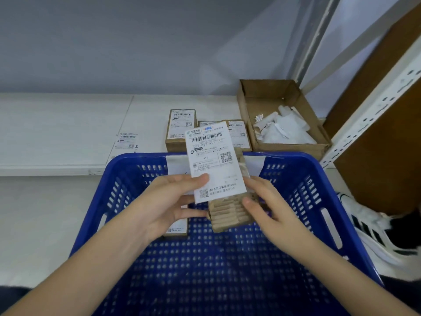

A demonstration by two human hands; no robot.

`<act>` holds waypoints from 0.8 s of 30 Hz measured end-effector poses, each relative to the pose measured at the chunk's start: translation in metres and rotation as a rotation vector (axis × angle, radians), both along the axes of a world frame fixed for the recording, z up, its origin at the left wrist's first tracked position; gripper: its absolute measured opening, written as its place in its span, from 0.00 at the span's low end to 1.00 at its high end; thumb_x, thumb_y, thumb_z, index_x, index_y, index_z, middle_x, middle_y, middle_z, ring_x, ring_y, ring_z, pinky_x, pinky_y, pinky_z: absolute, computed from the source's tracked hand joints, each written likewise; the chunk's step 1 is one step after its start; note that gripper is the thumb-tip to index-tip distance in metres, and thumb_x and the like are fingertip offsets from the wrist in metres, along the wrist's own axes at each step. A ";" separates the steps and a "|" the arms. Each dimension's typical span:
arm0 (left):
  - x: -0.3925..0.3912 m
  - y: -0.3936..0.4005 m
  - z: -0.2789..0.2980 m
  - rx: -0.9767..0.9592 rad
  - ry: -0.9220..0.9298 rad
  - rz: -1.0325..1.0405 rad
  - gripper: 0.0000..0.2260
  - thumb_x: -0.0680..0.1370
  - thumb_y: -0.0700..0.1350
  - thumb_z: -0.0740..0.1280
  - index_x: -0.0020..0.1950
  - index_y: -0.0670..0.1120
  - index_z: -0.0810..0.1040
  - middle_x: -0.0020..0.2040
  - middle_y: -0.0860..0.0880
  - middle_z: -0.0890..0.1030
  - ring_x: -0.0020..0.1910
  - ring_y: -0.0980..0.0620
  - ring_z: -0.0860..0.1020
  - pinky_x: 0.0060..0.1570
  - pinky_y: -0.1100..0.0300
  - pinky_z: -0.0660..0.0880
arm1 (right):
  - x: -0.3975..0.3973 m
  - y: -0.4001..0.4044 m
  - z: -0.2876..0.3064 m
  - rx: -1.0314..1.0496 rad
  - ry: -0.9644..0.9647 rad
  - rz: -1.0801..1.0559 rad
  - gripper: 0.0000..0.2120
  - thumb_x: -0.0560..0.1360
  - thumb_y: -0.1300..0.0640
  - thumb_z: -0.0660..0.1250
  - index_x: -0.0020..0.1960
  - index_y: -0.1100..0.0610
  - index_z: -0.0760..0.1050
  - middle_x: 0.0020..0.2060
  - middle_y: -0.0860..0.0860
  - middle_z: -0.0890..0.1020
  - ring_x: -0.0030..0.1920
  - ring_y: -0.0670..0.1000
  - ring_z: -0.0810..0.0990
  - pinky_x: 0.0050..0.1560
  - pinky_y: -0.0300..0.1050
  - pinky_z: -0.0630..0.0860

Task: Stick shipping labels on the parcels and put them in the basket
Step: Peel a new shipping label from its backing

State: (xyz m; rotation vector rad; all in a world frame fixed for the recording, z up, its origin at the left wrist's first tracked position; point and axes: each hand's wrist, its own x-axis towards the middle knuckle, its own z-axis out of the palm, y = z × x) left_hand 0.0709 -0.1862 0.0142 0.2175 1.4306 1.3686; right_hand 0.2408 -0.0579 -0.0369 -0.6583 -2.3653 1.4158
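Above the blue plastic basket (pixel 316 179) I hold a small brown cardboard parcel (pixel 230 215). My right hand (pixel 266 208) grips its right side. My left hand (pixel 168 201) pinches the lower left edge of a white shipping label (pixel 211 160) with its thumb on the front; the label stands tilted over the parcel's top face. One labelled parcel (pixel 177 229) lies inside the basket, partly hidden by my left hand. Behind the basket, on the white shelf (pixel 57 124), stand labelled parcels (pixel 180 128), one further right (pixel 239 133).
A loose label (pixel 126 140) lies flat on the shelf at the left. An open cardboard box (pixel 268 96) with crumpled white backing paper sits at the back right. A white metal rack upright (pixel 373 115) and a white striped shoe (pixel 369 226) are at the right.
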 end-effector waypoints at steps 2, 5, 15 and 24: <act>-0.002 -0.002 0.003 0.014 0.005 0.011 0.18 0.70 0.44 0.70 0.58 0.39 0.81 0.52 0.43 0.84 0.53 0.46 0.82 0.47 0.49 0.82 | -0.001 0.001 0.002 -0.130 0.076 -0.010 0.14 0.78 0.45 0.60 0.62 0.36 0.74 0.66 0.42 0.70 0.69 0.42 0.65 0.66 0.42 0.70; -0.003 -0.004 0.004 0.011 0.004 0.027 0.18 0.69 0.44 0.71 0.57 0.39 0.81 0.52 0.44 0.84 0.53 0.46 0.82 0.46 0.49 0.82 | -0.002 -0.001 0.004 -0.235 0.113 -0.005 0.13 0.75 0.51 0.62 0.57 0.48 0.78 0.66 0.44 0.70 0.67 0.38 0.68 0.58 0.33 0.73; -0.004 -0.007 0.009 0.018 0.060 0.006 0.20 0.68 0.45 0.72 0.57 0.38 0.81 0.51 0.44 0.85 0.52 0.47 0.83 0.45 0.51 0.82 | 0.000 -0.003 0.012 -0.436 0.170 -0.018 0.08 0.72 0.55 0.70 0.49 0.54 0.84 0.65 0.43 0.72 0.67 0.38 0.69 0.52 0.32 0.75; 0.002 -0.005 0.001 -0.022 0.125 0.045 0.11 0.72 0.43 0.72 0.51 0.38 0.83 0.48 0.47 0.85 0.51 0.50 0.83 0.44 0.54 0.82 | -0.006 -0.007 0.012 -0.390 0.121 -0.025 0.07 0.70 0.50 0.72 0.47 0.47 0.85 0.62 0.35 0.74 0.69 0.38 0.67 0.63 0.43 0.74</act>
